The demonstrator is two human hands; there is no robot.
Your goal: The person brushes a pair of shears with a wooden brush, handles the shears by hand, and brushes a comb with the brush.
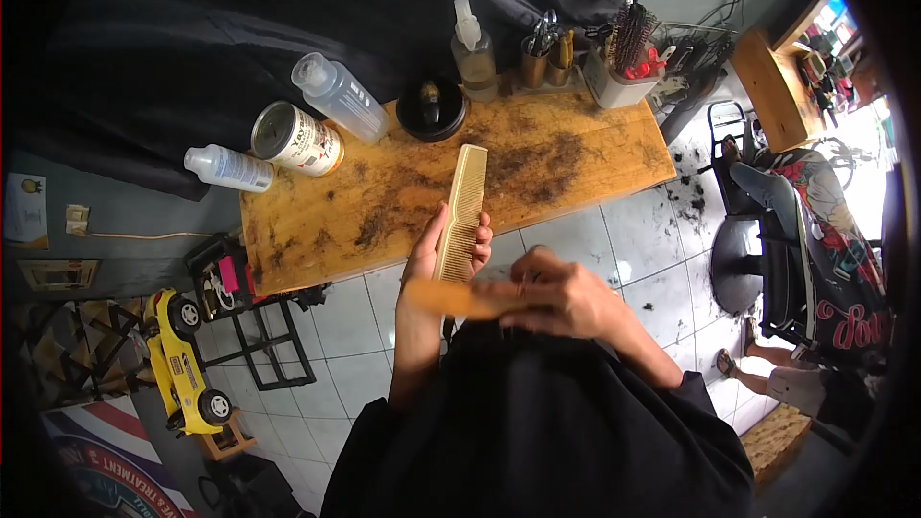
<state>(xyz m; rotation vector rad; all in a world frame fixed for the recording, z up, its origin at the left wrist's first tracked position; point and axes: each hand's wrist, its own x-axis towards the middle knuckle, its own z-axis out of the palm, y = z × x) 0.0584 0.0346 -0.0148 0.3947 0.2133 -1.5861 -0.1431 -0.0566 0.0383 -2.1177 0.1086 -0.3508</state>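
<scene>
My left hand (pixel 426 251) is closed around a gold-coloured comb (pixel 464 194), its tip pointing up towards the wooden table. Across the comb's lower end, my right hand (pixel 574 299) grips a flat orange-brown, wooden-looking tool (pixel 443 298), perhaps a brush; it is smeared by motion and its underside is hidden. Whether it touches the comb I cannot tell. Both hands are held over my black-clothed lap, just in front of the wooden table (pixel 403 194), which is strewn with dark hair clippings.
Along the table's back stand a white bottle (pixel 230 168), a can (pixel 299 141), a clear bottle (pixel 338 98), a black bowl (pixel 411 127), a spray bottle (pixel 474 58) and a brush holder (pixel 619 84). A yellow toy car (pixel 180 364) is at left; a seated person (pixel 815 230) is at right.
</scene>
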